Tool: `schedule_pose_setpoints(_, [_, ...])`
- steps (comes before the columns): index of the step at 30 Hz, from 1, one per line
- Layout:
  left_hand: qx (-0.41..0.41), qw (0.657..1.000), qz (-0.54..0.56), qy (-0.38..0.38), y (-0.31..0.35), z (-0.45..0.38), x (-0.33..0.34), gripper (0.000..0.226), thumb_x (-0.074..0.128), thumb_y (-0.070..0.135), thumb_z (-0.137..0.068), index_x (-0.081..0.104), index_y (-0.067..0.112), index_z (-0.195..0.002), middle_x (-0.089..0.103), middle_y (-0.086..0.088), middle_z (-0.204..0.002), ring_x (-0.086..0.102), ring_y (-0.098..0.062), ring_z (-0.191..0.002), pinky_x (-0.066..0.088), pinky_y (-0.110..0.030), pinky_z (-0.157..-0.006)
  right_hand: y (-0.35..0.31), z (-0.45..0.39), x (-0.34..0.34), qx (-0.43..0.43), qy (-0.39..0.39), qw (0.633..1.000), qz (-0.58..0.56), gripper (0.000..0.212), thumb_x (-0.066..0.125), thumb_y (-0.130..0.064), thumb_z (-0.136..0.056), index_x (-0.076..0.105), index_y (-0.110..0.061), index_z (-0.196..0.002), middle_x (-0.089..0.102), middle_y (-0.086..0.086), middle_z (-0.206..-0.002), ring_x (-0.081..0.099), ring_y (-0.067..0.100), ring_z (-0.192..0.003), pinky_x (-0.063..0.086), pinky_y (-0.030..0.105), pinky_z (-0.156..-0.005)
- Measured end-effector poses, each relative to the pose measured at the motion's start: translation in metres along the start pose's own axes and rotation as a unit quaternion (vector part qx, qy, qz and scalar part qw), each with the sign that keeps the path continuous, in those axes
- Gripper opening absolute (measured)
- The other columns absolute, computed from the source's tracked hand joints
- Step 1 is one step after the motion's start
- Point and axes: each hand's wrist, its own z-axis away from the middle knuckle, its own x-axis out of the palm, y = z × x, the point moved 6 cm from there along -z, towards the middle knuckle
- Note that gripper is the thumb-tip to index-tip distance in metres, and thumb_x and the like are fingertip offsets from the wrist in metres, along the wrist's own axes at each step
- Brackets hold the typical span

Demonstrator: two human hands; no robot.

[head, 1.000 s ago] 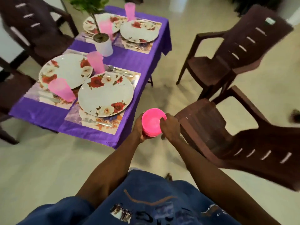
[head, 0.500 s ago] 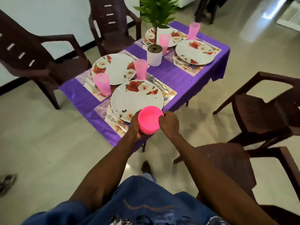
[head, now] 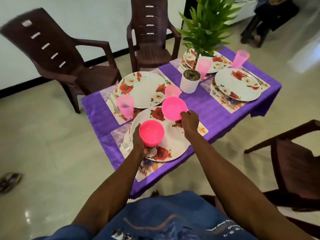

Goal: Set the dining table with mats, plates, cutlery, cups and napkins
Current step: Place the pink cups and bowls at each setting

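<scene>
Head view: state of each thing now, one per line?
Left hand: grips the near pink bowl, held over the near plate.
Right hand: pinches the rim of the far pink bowl, tilted, in the air.
Near plate: flat on its mat, bare.
Fork: lying on the mat left of the near plate.
Pink cup: upright, looks empty.
Potted plant: upright at the table's middle.

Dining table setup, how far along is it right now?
Done: four floral plates, such as the far right plate, sit on mats with pale pink cups and some cutlery. In hand: the left hand grips a pink bowl, and the right hand holds a second bowl above the near plate. Left: placing bowls; no napkins visible.
</scene>
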Motion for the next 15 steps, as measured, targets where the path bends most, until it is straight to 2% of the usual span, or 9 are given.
schedule_pose_setpoints(1, [0.014, 1.000, 0.006, 0.014, 0.004, -0.003, -0.003, 0.048, 0.056, 0.052, -0.093, 0.058, 0.019, -0.128, 0.065, -0.006, -0.114, 0.061, -0.028, -0.102, 0.056, -0.047, -0.079, 0.005, -0.009, 0.005, 0.020, -0.009, 1.000, 0.001, 0.026, 0.052, -0.006, -0.084, 0.059, -0.001, -0.109, 0.069, 0.023, -0.091, 0.068, 0.032, -0.058, 0.047, 0.026, -0.041])
schedule_pose_setpoints(4, [0.030, 0.999, 0.012, 0.040, 0.006, -0.009, -0.011, 0.061, 0.063, 0.062, -0.081, 0.061, 0.024, -0.128, 0.067, -0.007, -0.120, 0.060, -0.034, -0.113, 0.050, -0.060, -0.093, 0.027, -0.032, 0.012, 0.073, -0.012, 0.997, 0.021, 0.023, 0.054, -0.005, -0.084, 0.061, -0.001, -0.105, 0.069, 0.022, -0.085, 0.070, 0.040, -0.062, 0.059, 0.044, -0.058])
schedule_pose_setpoints(6, [0.045, 0.998, -0.001, 0.048, 0.007, -0.015, -0.015, 0.059, 0.063, 0.062, -0.080, 0.062, 0.025, -0.126, 0.068, -0.007, -0.120, 0.061, -0.034, -0.113, 0.047, -0.063, -0.096, 0.040, -0.047, 0.014, 0.080, -0.014, 0.995, 0.065, 0.020, 0.056, -0.008, -0.083, 0.066, 0.002, -0.097, 0.071, 0.019, -0.078, 0.070, 0.039, -0.062, 0.060, 0.048, -0.066])
schedule_pose_setpoints(9, [0.058, 0.997, -0.013, 0.054, 0.011, -0.014, -0.010, 0.045, 0.057, 0.050, -0.093, 0.061, 0.021, -0.128, 0.068, -0.007, -0.121, 0.061, -0.033, -0.114, 0.047, -0.060, -0.099, 0.048, -0.062, 0.016, 0.067, -0.023, 0.988, 0.139, 0.025, 0.059, -0.013, -0.082, 0.069, 0.006, -0.095, 0.072, 0.016, -0.076, 0.071, 0.033, -0.067, 0.059, 0.043, -0.065])
schedule_pose_setpoints(11, [0.066, 0.996, -0.014, 0.066, 0.012, -0.015, -0.006, 0.042, 0.057, 0.046, -0.095, 0.061, 0.020, -0.128, 0.067, -0.007, -0.121, 0.060, -0.032, -0.114, 0.046, -0.060, -0.099, 0.047, -0.067, 0.016, 0.047, -0.030, 0.981, 0.186, 0.026, 0.060, -0.014, -0.083, 0.069, 0.007, -0.096, 0.071, 0.016, -0.083, 0.069, 0.031, -0.077, 0.051, 0.033, -0.058])
schedule_pose_setpoints(15, [0.034, 0.995, 0.021, 0.087, 0.007, -0.013, 0.007, 0.055, 0.066, 0.061, -0.079, 0.065, 0.026, -0.122, 0.070, -0.006, -0.118, 0.062, -0.031, -0.112, 0.047, -0.062, -0.097, 0.048, -0.080, 0.019, 0.042, -0.053, 0.972, 0.224, 0.027, 0.061, -0.014, -0.083, 0.070, 0.006, -0.099, 0.071, 0.020, -0.091, 0.068, 0.034, -0.085, 0.043, 0.030, -0.059])
